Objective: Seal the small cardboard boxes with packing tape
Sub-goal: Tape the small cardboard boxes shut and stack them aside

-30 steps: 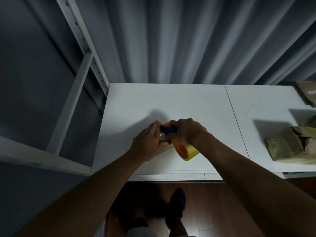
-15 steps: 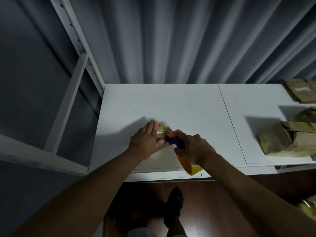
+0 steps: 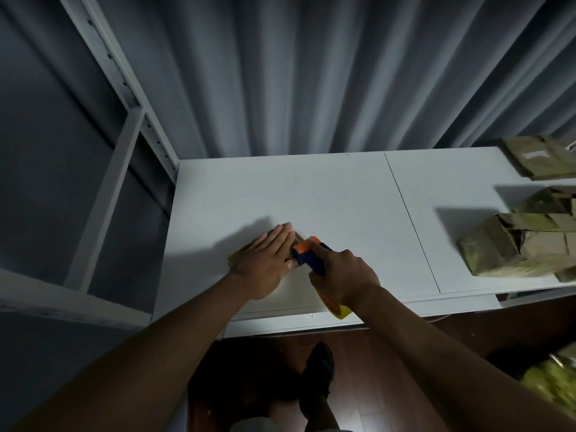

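The left hand point(image 3: 265, 263) lay flat, fingers straight and together, pressing down on a small box point(image 3: 297, 239) at about 7 o'clock on the white worktop point(image 3: 327, 198). Most of the box was hidden under the palm; only a brown corner showed past the fingertips and a strip of edge at the hand's 9 o'clock side. The right hand point(image 3: 343, 277) was curled tight round the blue handle of a tape gun point(image 3: 308, 254), whose orange head touched the box at the left hand's 3 o'clock side. A yellow tape roll point(image 3: 338, 308) stuck out below the right wrist, over the worktop's near edge. Whether tape was already laid on the box could not be told.

Well apart, at 3 o'clock on the worktop, stood a pile of boxes point(image 3: 511, 251), blurred, and beyond it at 2 o'clock lay another flat brown box point(image 3: 542, 160) with a pale label. A seam point(image 3: 411, 222) ran across the worktop between the hands and the pile. Grey curtains point(image 3: 296, 73) hung behind at 12 o'clock, and a white shelf frame point(image 3: 118, 169) rose at 10 o'clock. Below the worktop edge was dark wood floor point(image 3: 436, 338) with a dark shoe point(image 3: 319, 369) at 6 o'clock. Something yellow-green point(image 3: 551, 378), too blurred to name, sat at 4 o'clock.
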